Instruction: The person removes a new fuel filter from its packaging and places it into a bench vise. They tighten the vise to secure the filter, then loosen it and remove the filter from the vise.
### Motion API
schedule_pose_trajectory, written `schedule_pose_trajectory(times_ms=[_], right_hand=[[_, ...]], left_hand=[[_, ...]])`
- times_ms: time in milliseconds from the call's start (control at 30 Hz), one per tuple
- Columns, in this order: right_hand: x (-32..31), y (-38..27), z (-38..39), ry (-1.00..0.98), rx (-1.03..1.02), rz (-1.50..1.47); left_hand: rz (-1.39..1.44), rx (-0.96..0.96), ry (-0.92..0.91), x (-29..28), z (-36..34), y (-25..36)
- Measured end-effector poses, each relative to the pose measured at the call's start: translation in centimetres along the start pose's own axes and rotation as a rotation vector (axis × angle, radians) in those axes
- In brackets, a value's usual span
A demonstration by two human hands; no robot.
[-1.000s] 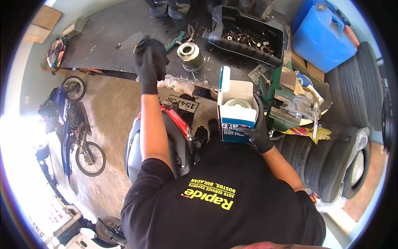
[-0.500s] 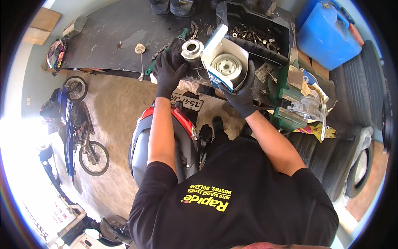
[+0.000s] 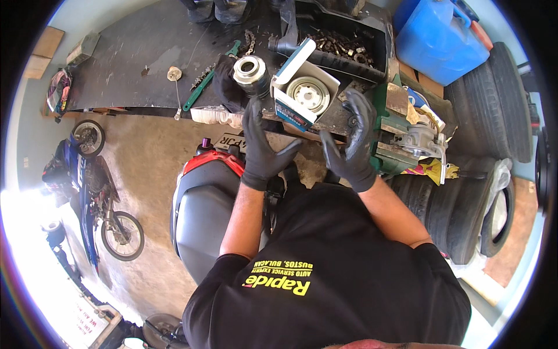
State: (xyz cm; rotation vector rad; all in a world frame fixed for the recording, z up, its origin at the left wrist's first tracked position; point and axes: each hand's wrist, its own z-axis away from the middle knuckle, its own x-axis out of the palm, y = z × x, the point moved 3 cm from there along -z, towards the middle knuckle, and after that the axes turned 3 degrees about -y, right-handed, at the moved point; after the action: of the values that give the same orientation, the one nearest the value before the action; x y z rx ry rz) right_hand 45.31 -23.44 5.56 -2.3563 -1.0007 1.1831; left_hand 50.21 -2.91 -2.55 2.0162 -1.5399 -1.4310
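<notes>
Both of my hands wear black gloves and hold nothing. My left hand (image 3: 263,145) hovers in front of the bench with thumb and fingers apart. Across from it, my right hand (image 3: 353,139) is raised with its fingers spread, palm turned inward. Just beyond them an open cardboard box (image 3: 296,117) stands on the bench edge, a round metal oil filter (image 3: 308,95) inside it. Left of the box stands a silver canister-shaped filter (image 3: 251,75). A dark cloth (image 3: 225,87) lies beside that, next to a green-handled chain wrench (image 3: 199,93).
A green bench vise (image 3: 389,128) is mounted at the right. Behind the box sits a black bin (image 3: 372,71) of bolts and small parts. A blue jerrycan (image 3: 442,46) and stacked tires (image 3: 488,99) are farther right. A grey-and-red motorcycle (image 3: 212,192) stands close on my left.
My left hand has left the cloth and the silver filter and come back toward me. My right hand has let go of the box and opened. The view has shifted slightly.
</notes>
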Motion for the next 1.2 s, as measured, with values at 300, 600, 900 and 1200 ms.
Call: schedule_pose_trajectory(times_ms=[300,600,900,1200], right_hand=[[2.9,3.3,-9.2,-0.814,-0.047,0.565],[5.1,2.7,-10.4,-1.128,-0.065,0.506],[5.4,1.9,-9.0,-0.832,-0.15,0.589],[-6.9,-3.0,-12.4,-0.386,-0.128,0.344]], left_hand=[[0.03,-0.237,0.022,5.9,-1.1,-1.2],[-0.083,-0.208,0.085,6.2,-1.5,-1.7],[-0.081,-0.156,0.116,6.1,-1.9,-1.4],[-0.056,-0.177,0.148,5.4,-3.2,-2.0]])
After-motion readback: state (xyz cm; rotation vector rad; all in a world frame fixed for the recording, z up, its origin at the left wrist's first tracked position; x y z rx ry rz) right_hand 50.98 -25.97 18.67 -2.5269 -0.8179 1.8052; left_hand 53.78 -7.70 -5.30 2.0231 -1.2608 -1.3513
